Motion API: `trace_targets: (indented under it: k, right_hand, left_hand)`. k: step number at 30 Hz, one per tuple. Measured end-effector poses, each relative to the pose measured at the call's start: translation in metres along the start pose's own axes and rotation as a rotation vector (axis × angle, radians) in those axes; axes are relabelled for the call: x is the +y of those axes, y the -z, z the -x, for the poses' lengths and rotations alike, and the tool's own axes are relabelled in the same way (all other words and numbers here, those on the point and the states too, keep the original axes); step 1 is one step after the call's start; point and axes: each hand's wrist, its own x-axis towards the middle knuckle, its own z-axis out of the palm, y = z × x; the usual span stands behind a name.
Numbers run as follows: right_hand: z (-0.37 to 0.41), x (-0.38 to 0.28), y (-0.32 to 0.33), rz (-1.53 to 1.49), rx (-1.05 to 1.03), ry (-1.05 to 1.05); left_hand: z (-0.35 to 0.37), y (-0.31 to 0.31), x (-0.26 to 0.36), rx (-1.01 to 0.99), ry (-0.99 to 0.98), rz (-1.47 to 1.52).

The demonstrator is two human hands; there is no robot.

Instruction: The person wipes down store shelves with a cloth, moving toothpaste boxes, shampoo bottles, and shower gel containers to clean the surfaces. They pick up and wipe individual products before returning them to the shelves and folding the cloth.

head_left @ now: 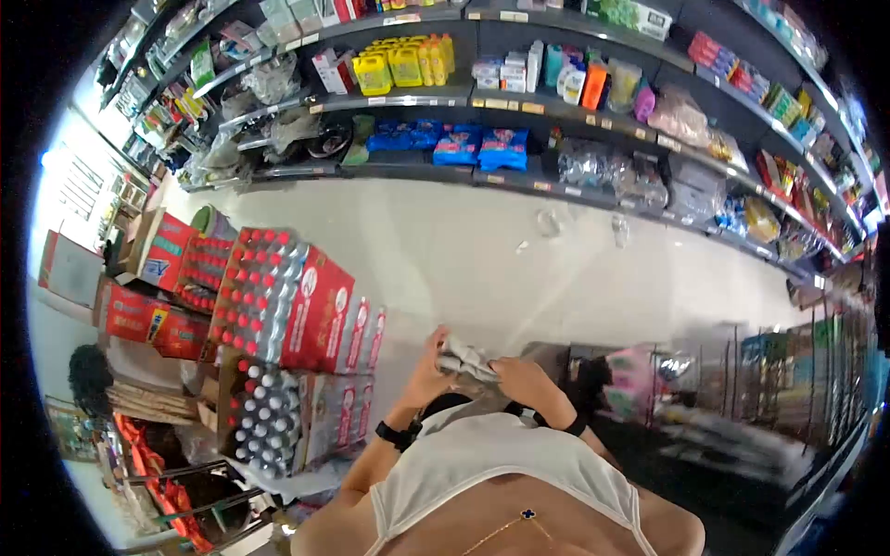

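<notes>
Both hands are in front of my waist on a crumpled greyish-white cloth [466, 360]. My left hand [432, 372] grips its left side, with the fingers curled around the edge. On the other side my right hand [521, 380] pinches the cloth between thumb and fingers. The lower part of the cloth is hidden against my body. Dark bands circle both wrists.
Stacked bottle packs [278, 306] with red and white caps stand at the left, beside red cartons [153, 320]. Shelves of goods [389, 97] curve across the back. A blurred wire rack [742, 371] is at the right. Clear plastic scraps [549, 222] lie on the floor.
</notes>
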Motion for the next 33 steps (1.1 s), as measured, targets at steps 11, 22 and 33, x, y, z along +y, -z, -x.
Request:
trace_targets:
  k: [11,22,33]
  right_hand:
    - [-0.157,0.143,0.159,0.299,0.166,-0.095]
    - [-0.262,0.297,0.299,0.007,0.231,-0.041]
    - [-0.428,0.494,0.42,-0.078,0.374,0.035]
  left_hand:
    - [-0.289,-0.035,0.093,-0.281,-0.451,-0.911]
    - [-0.52,-0.095,0.096,-0.621,-0.41,-0.853]
    - [-0.697,-0.066,0.156,-0.082,-0.235,-0.656]
